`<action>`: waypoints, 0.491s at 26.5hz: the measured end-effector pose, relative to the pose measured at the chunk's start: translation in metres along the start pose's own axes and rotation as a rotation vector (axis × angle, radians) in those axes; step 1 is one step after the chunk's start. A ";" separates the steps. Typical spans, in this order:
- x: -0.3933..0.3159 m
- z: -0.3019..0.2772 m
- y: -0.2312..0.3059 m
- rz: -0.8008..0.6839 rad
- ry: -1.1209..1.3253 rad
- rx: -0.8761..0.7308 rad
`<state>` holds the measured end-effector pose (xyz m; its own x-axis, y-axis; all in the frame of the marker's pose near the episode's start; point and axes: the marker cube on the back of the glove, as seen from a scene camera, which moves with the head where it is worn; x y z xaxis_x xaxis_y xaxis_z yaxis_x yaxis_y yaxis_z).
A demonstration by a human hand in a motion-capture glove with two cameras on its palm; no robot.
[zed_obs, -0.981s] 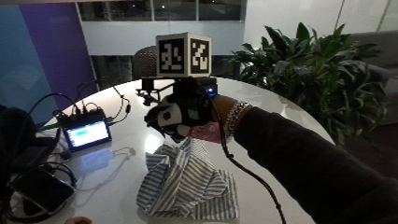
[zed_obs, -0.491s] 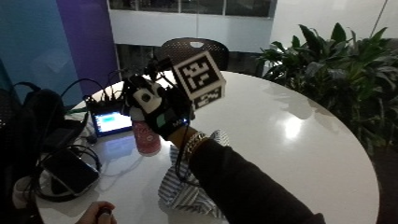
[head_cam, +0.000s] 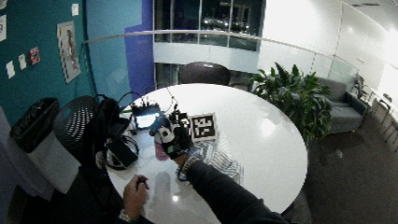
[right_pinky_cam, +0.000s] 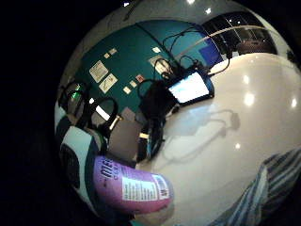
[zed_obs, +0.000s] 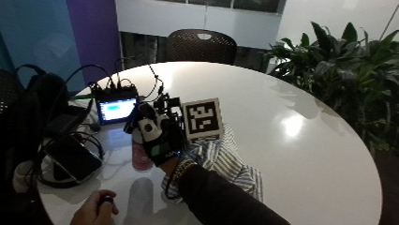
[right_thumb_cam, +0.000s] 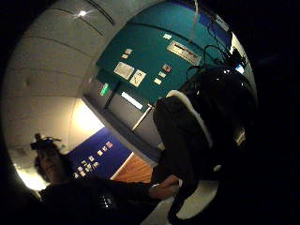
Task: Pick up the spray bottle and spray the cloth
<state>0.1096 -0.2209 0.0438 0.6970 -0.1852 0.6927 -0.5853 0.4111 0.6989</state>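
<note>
The round white surface [zed_obs: 299, 140] carries everything; the outside camera itself has shifted across the last second, so the changed framing is no move of the things. What has really changed is the gloved right hand [zed_obs: 156, 136]: a second ago it hung above the striped cloth [zed_obs: 227, 164], and now it has come across to the pink spray bottle [zed_obs: 141, 157], which stands upright on the surface just beside the cloth's edge, on the side of the small lit screen [zed_obs: 116, 110]. The glove's back hides the fingers, so I cannot tell whether the right hand is apart or clamped on the bottle — the little-finger palm view only shows the bottle's pink labelled body [right_pinky_cam: 134, 188] very close to the palm, with the cloth's stripes [right_pinky_cam: 277, 179] off to one side. The bare left hand [zed_obs: 95, 211] rests near the surface's edge, holding some small dark object. By my judgement the task sits at the grasp: bottle not yet lifted, cloth not yet sprayed.
</note>
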 end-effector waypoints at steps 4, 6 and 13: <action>0.010 0.009 0.006 -0.031 0.048 -0.015; 0.011 0.009 0.005 -0.040 0.065 -0.024; -0.003 0.000 -0.014 -0.031 0.084 -0.051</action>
<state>0.1156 -0.2262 0.0325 0.7483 -0.1237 0.6517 -0.5423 0.4517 0.7084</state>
